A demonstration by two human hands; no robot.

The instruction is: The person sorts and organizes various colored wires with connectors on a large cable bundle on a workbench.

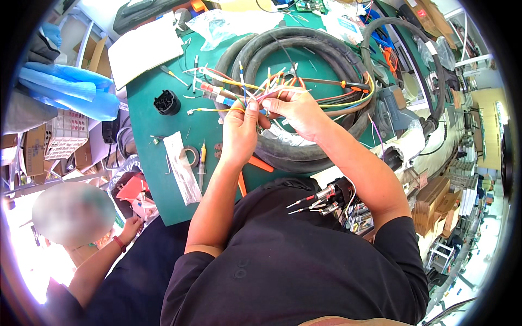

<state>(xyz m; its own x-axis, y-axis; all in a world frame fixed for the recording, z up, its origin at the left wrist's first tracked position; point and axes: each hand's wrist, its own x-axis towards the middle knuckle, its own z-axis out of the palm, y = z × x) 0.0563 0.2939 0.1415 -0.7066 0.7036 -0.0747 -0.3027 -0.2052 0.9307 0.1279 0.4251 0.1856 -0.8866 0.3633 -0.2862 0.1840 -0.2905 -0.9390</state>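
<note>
Right now at the fingertips: the left hand [241, 133] and right hand [300, 115] are drawn close together, thumb and forefinger of each pinched on thin coloured wires [244, 85]; exactly which strand each one grips, I can't tell from here.
Wires: a loose, many-coloured fan above the tabletop [142, 130], spread over the left part of the thick black cable coil [288, 156].
Step in hand: to my eye, fine work on single strands, perhaps sorting or pairing their ends.
Next move: seems to call for a steady pinch on the chosen strand, with its neighbours kept out of the way.
Screwdriver [356, 86]: orange-and-black handle, lying across the coil beyond the right hand.
Round black connector [167, 102]: on the tabletop, left of the wires and apart from them.
Nearer the body: a white packet [181, 168], with a roll of tape [191, 156] just beside it.
Co-worker: a hand [130, 229] with a red wristband [119, 243], well apart.
</note>
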